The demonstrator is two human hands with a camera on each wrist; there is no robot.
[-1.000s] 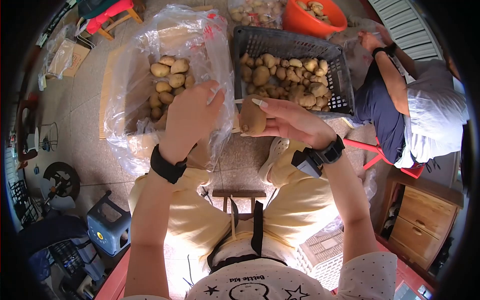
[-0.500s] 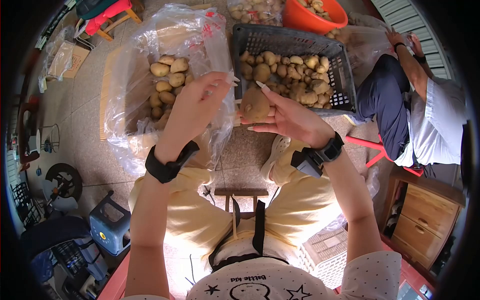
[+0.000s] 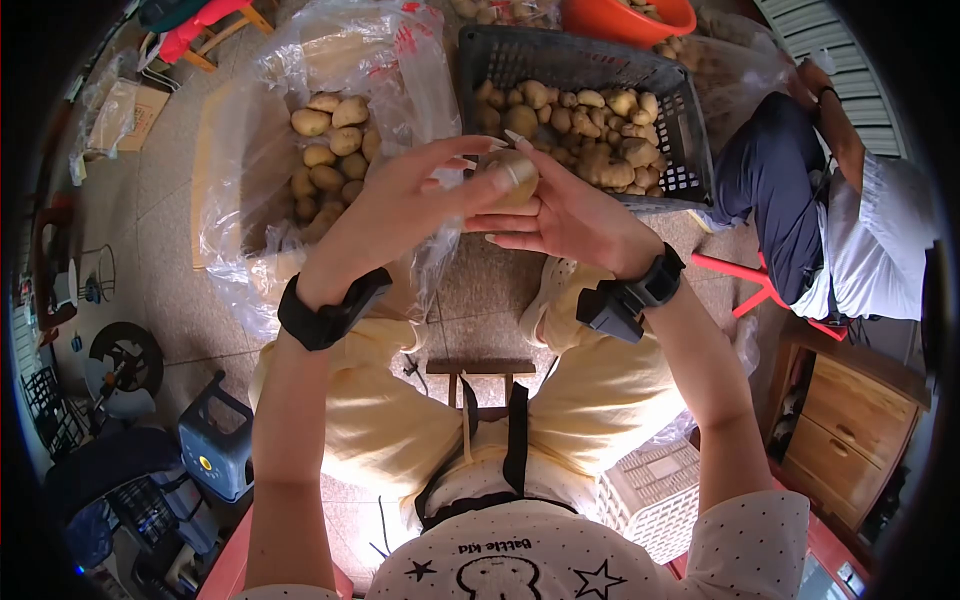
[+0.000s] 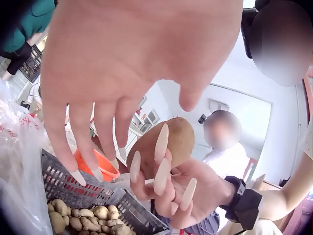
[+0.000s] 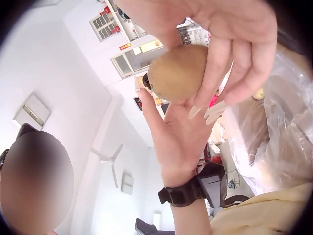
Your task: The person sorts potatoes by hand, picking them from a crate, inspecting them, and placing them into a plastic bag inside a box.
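My right hand (image 3: pixel 600 222) grips a brown potato (image 4: pixel 180 139), its fingers curled round the near side in the left wrist view. Close beside it, my left hand (image 3: pixel 405 195) spreads with straight fingers, and its thumb overlaps the potato in the head view. Seen from the right wrist, the left palm stands behind the potato (image 5: pixel 176 73) with the thumb off its surface. Beyond the hands, a black plastic crate (image 3: pixel 690 140) holds many potatoes. To its left, a cardboard box lined with clear plastic (image 3: pixel 245 170) holds more potatoes (image 3: pixel 325 178).
An orange tub (image 3: pixel 625 22) and a plastic bag of potatoes (image 3: pixel 505 10) stand behind the crate. At the right, another person (image 3: pixel 880 230) sits on a red stool (image 3: pixel 730 270). A blue stool (image 3: pixel 215 440) is at the left, a wooden cabinet (image 3: pixel 850 420) at the right.
The left hand has come rightward from near the lined box to the potato, its thumb now over it. The right hand keeps hold of the potato and has risen slightly. The other person's arms have moved.
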